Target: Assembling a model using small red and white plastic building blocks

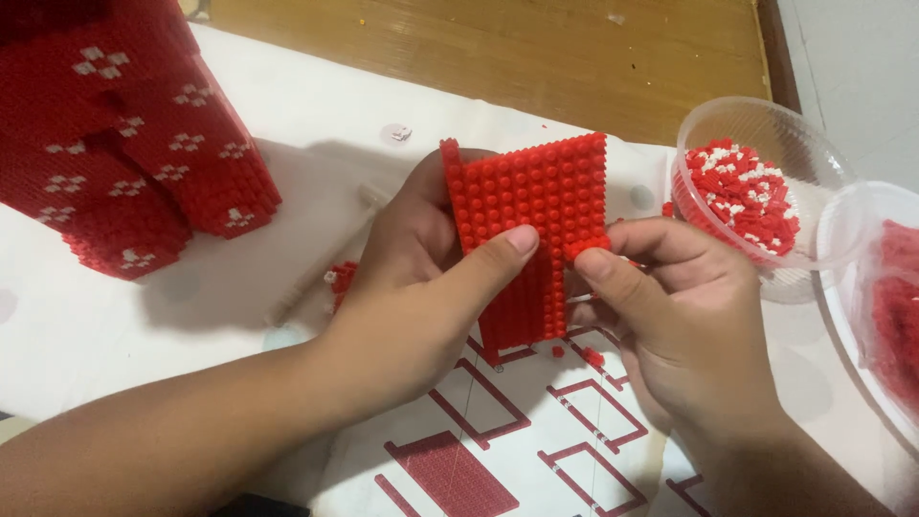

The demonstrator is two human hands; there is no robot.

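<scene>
We hold the red studded brick panel [531, 225] upright between both hands, above the surface [316, 134]. Our left hand [421, 287] is clamped on the panel: the thumb presses across the studded face while the fingers wrap behind its left edge. Our right hand [684, 306] is pinched together on a small red brick [586, 249], thumb and forefinger closed around it, and holds that brick against the panel's right edge, partway down.

Below the hands lies a printed instruction sheet [498, 431] showing red outlines. A few loose red pieces [589, 356] rest on it, just under the panel. A clear plastic bowl [814, 153] of red and white bricks stands to the right, near the right hand, and a second clear container [885, 316] of red bricks overlaps it at the frame edge. A large red brick model with white flower marks [124, 134] stands well apart at upper left.

Risks, as we judge them:
- The small brick could slip from the pinch, because little of it is covered by the fingertips; it would fall among the loose pieces.
- The panel is thin and tall. Uneven thumb pressure could bend it and split a seam.
- Misaligned studs would leave the brick seated crooked.
- The right wrist sits near the bowl; a wide motion could tip it.
</scene>
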